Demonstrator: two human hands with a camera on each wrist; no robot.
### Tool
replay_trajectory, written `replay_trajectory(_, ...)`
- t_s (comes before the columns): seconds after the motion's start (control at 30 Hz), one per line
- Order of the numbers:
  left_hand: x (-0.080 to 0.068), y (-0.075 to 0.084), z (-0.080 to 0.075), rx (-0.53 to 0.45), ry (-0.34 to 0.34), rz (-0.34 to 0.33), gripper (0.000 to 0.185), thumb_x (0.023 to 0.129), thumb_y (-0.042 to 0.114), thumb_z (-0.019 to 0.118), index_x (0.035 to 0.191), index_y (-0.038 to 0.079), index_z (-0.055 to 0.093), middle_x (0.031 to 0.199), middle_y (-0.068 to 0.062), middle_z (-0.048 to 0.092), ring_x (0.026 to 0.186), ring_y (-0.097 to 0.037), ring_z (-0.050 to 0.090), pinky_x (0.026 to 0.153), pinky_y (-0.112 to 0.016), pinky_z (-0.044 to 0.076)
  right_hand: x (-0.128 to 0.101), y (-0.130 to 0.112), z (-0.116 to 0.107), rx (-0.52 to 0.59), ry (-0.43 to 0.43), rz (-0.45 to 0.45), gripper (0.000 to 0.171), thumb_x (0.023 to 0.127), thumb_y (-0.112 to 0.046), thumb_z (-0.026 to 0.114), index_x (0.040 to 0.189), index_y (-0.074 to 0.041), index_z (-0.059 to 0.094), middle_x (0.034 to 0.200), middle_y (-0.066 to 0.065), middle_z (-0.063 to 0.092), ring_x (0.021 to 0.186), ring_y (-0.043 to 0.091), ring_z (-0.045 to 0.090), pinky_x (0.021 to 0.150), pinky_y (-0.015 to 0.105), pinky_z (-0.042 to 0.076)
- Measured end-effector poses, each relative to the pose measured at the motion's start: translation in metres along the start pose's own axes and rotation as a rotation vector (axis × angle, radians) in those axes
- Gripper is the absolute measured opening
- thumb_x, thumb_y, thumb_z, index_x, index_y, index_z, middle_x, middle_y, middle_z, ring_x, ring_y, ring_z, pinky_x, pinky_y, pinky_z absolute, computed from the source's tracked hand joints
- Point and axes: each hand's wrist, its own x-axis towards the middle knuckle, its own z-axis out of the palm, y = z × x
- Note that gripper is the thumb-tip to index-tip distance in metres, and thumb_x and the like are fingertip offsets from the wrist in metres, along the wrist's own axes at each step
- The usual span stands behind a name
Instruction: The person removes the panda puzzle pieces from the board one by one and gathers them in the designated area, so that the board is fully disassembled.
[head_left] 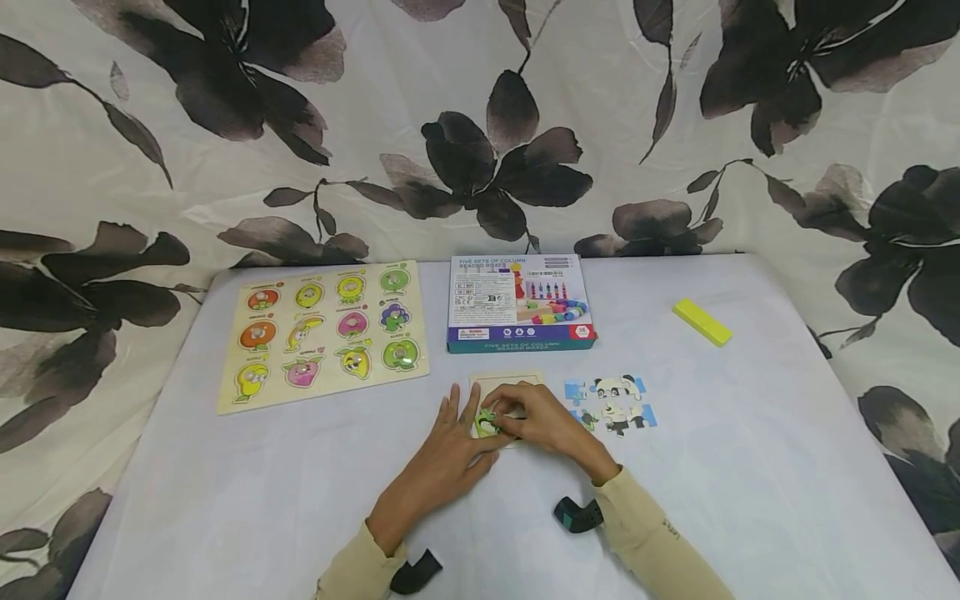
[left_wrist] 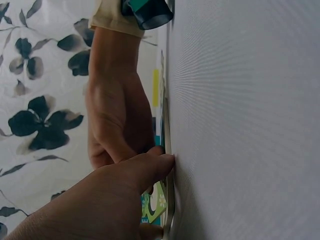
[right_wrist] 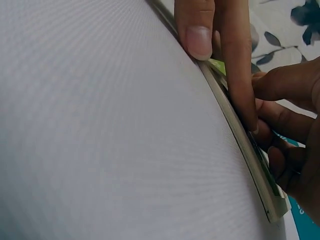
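Observation:
A small wooden puzzle tray (head_left: 508,383) lies on the white tablecloth in front of me. My left hand (head_left: 459,427) lies flat beside it, its straight fingers pressing at the tray's left edge. My right hand (head_left: 516,417) curls over the tray and pinches a green puzzle piece (head_left: 486,425) at its lower left corner. In the left wrist view the green piece (left_wrist: 156,202) shows between my left hand (left_wrist: 150,167) and my right hand (left_wrist: 117,120). The right wrist view shows the tray edge (right_wrist: 250,155) with my right hand's curled fingers (right_wrist: 287,85) above it.
Loose panda puzzle pieces (head_left: 615,404) lie right of the tray. A blue toy box (head_left: 520,304) stands behind it, a fruit peg puzzle board (head_left: 322,333) at far left, a yellow block (head_left: 701,322) at far right. Floral cloth hangs behind the table.

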Motion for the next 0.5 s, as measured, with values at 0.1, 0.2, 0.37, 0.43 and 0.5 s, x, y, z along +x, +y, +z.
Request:
replay_trajectory(0.1, 0.000, 0.000, -0.001, 0.000, 0.000, -0.003, 0.029, 0.096, 0.031, 0.057, 0.123, 0.025, 0.067, 0.155, -0.027, 0.012, 0.140, -0.053, 0.001, 0.113, -0.063, 0.010, 0.000, 0.000, 0.000, 0.007, 0.009, 0.000, 0.020, 0.090, -0.004, 0.063, 0.108, -0.011, 0.068, 0.087, -0.003, 0.068, 0.084, 0.008, 0.062, 0.079, 0.027, 0.052)
replay_trajectory(0.2, 0.000, 0.000, 0.000, -0.002, 0.001, -0.007, 0.030, 0.096, 0.030, 0.058, 0.124, 0.027, 0.066, 0.155, -0.027, 0.012, 0.141, -0.053, 0.001, 0.114, -0.062, 0.010, -0.001, 0.001, 0.000, 0.004, 0.028, 0.001, 0.020, 0.090, -0.005, 0.064, 0.108, -0.012, 0.069, 0.086, -0.004, 0.068, 0.083, 0.008, 0.061, 0.078, 0.027, 0.051)
replay_trajectory(0.37, 0.000, 0.000, 0.000, -0.002, -0.009, -0.015, 0.033, 0.097, 0.030, 0.056, 0.129, 0.034, 0.061, 0.155, -0.027, 0.011, 0.141, -0.053, 0.000, 0.115, -0.060, 0.009, -0.002, -0.001, -0.003, 0.022, 0.049, 0.023, 0.019, 0.089, -0.006, 0.064, 0.107, -0.013, 0.069, 0.085, -0.003, 0.068, 0.079, 0.008, 0.062, 0.074, 0.026, 0.052)
replay_trajectory(0.43, 0.001, 0.000, -0.001, -0.001, -0.017, -0.021, 0.035, 0.097, 0.032, 0.054, 0.131, 0.037, 0.058, 0.155, -0.028, 0.011, 0.140, -0.053, -0.001, 0.115, -0.060, 0.009, -0.004, -0.002, -0.006, 0.037, 0.057, 0.040, 0.019, 0.089, -0.007, 0.064, 0.107, -0.012, 0.068, 0.085, -0.002, 0.068, 0.077, 0.009, 0.062, 0.073, 0.026, 0.052)
replay_trajectory(0.5, 0.001, 0.001, -0.001, -0.002, -0.027, -0.026, 0.035, 0.098, 0.033, 0.053, 0.132, 0.039, 0.056, 0.155, -0.028, 0.011, 0.140, -0.053, -0.001, 0.115, -0.060, 0.008, -0.005, -0.003, -0.010, 0.056, 0.071, 0.056, 0.019, 0.090, -0.008, 0.065, 0.108, -0.012, 0.068, 0.086, 0.000, 0.068, 0.077, 0.011, 0.063, 0.073, 0.027, 0.052)
